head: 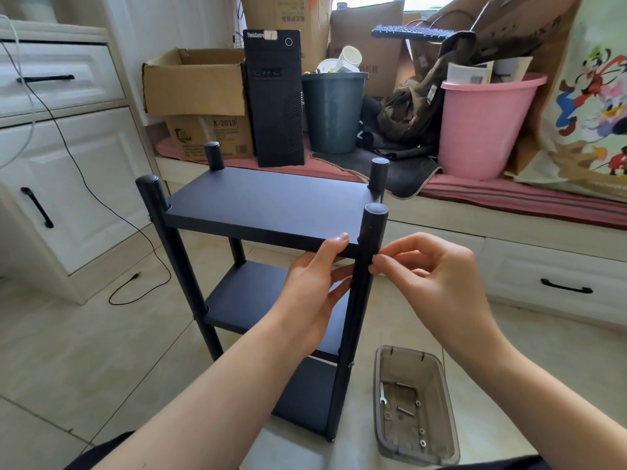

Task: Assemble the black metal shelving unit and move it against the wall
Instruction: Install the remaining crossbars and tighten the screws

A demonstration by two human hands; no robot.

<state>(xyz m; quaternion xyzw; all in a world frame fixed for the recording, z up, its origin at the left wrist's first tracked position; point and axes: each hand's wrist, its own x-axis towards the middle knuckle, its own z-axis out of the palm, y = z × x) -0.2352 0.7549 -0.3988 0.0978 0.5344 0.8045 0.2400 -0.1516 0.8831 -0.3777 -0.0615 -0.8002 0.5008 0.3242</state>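
Black metal shelving unit (271,212) with three flat shelves and four round capped posts stands upright on the pale tiled floor (68,351), right in front of the person — frame looks essentially built. Left hand (315,293) grips the front edge of the top shelf, thumb on top, fingers curled beneath, next to the near right post (368,266). Right hand (437,276) pinches its fingertips together against that post at top-shelf level; probably a small fastener there, but I cannot tell, it's hidden. Judgement: this is a last joint being fixed or tightened. Clear smoky plastic parts tray (412,407) on the floor just right of the unit holds a small flat wrench, a bolt and a few washers, so some hardware may be left. Move to the wall not yet done. Room: white cabinet with black handles (61,137) at left, black cable trailing across the tiles; low window bench behind with red mat, cardboard boxes, black tower PC (274,96), dark green bin (334,110), pink plastic bucket (485,123), cartoon-print bag at far right.
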